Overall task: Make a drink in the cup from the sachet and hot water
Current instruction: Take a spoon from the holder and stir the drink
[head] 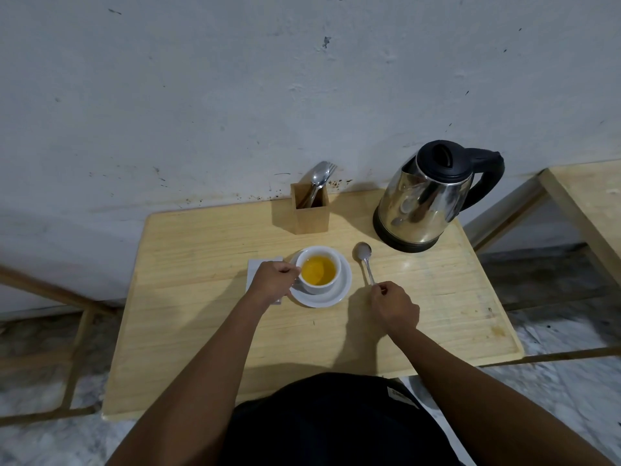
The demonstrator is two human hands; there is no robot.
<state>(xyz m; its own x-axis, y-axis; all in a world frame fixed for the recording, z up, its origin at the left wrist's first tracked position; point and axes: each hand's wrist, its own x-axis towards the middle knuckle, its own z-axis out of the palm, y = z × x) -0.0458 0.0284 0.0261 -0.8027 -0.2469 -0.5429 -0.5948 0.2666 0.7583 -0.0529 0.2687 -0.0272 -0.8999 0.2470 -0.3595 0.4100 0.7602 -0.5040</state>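
A white cup (319, 284) holding yellow-orange liquid stands on a white saucer (331, 295) in the middle of the wooden table (201, 331). My left hand (273, 280) is closed at the cup's left side, where the handle is hidden under my fingers. My right hand (395, 307) pinches the handle end of a metal spoon (364, 260), whose bowl points away from me to the right of the saucer. A white paper, perhaps the sachet (257, 265), lies partly under my left hand.
A steel kettle (426, 200) with black lid and handle stands at the back right. A wooden holder (311, 210) with cutlery is at the back centre against the wall. Another wooden table (591, 203) is at far right.
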